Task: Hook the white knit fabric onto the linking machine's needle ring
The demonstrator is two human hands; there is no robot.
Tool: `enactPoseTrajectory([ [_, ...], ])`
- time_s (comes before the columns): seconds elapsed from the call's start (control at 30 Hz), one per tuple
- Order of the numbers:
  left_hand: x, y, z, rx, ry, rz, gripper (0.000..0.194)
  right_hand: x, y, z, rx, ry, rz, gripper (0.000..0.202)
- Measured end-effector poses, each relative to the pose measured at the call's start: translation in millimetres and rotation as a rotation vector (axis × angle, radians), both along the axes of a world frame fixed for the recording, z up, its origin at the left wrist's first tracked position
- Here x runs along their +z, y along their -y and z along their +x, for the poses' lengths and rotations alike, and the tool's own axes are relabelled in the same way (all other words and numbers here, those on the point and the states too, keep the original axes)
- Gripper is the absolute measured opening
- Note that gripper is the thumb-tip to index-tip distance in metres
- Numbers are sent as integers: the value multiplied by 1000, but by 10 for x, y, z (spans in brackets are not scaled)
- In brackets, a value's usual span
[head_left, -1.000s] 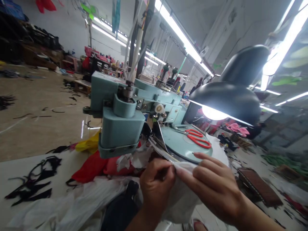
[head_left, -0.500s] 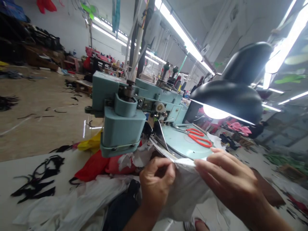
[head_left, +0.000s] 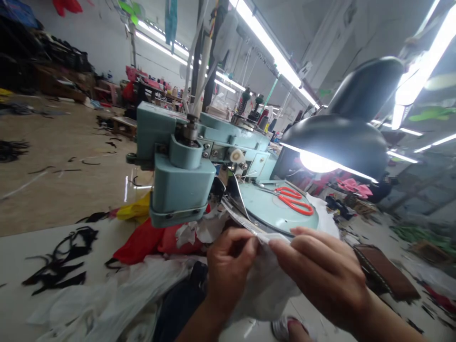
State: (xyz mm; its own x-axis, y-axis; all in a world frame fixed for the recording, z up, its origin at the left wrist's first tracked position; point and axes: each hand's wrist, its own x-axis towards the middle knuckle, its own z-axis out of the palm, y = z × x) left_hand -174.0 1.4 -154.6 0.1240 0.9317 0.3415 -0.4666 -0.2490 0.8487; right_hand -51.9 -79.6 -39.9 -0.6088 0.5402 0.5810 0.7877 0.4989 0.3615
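Note:
White fabric [head_left: 265,280] hangs from the toothed curved rim [head_left: 245,222] of a pale green machine [head_left: 183,190]. My left hand [head_left: 231,266] pinches the fabric's edge between thumb and forefinger at that rim. Just to its right, my right hand [head_left: 324,270] is closed on the same edge, its thumb hidden below the fingers. A narrow white strip [head_left: 242,197] runs down from the machine head to the rim. Orange-handled scissors [head_left: 294,199] lie on the machine's round plate [head_left: 267,206], beyond my right hand.
A black lamp [head_left: 335,137] hangs lit over the plate at the right. Red cloth [head_left: 142,244], yellow cloth [head_left: 133,211] and white cloth [head_left: 107,294] lie left of the machine, with black scraps [head_left: 60,261]. A brown padded seat [head_left: 386,270] stands at the right.
My right hand has moved left along the fabric edge, closer to my left hand. The left hand stays pinched at nearly the same spot.

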Motion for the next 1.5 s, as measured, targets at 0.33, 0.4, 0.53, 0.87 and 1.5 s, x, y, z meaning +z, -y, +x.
enactPoseTrajectory([
  [0.33, 187, -40, -273, -435, -3, -199, 36, 28, -50, -6, 151, 104, -23, 33],
  [0.4, 238, -58, -275, -557, 37, -264, 36, 41, -46, -4, 158, 100, -31, 31],
  [0.53, 311, -66, -211, -555, 139, -393, 29, 11, -49, 19, 145, 86, -42, 31],
  [0.87, 243, -97, -205, -605, 212, -422, 27, 20, -40, 67, 80, 44, -31, 27],
  [1.5, 194, -168, -237, -568, 129, -270, 20, 58, -138, 34, 67, 99, 42, 26],
])
